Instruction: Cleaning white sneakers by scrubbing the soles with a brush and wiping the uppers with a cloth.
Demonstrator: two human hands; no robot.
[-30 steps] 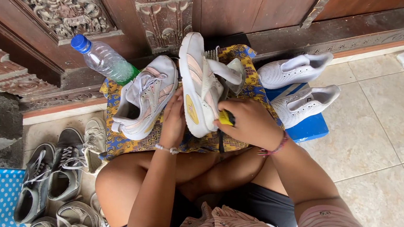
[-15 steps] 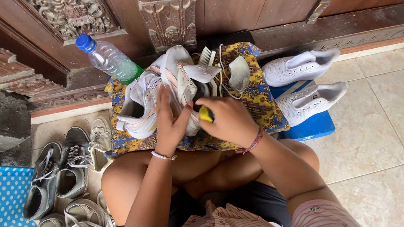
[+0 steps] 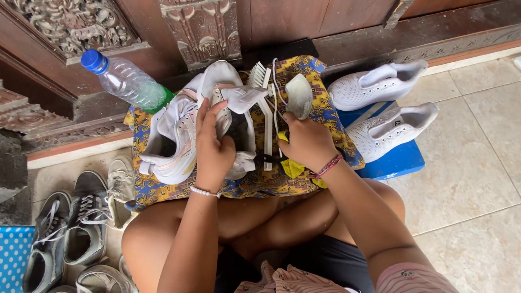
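Holding: left hand (image 3: 214, 146) grips sneaker (image 3: 212, 124) | right hand (image 3: 307, 144) insole (image 3: 298, 95) | two sneakers

Bottle (image 3: 130, 83) left of sneakers (image 3: 203, 126) on cloth (image 3: 313, 101); brush (image 3: 262, 103) betw. hands, prob. on cloth; shoe pair (image 3: 384, 106) right.

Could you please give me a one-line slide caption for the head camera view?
Seated person's left hand steadies a white sneaker on patterned cloth while the right hand lifts its insole.
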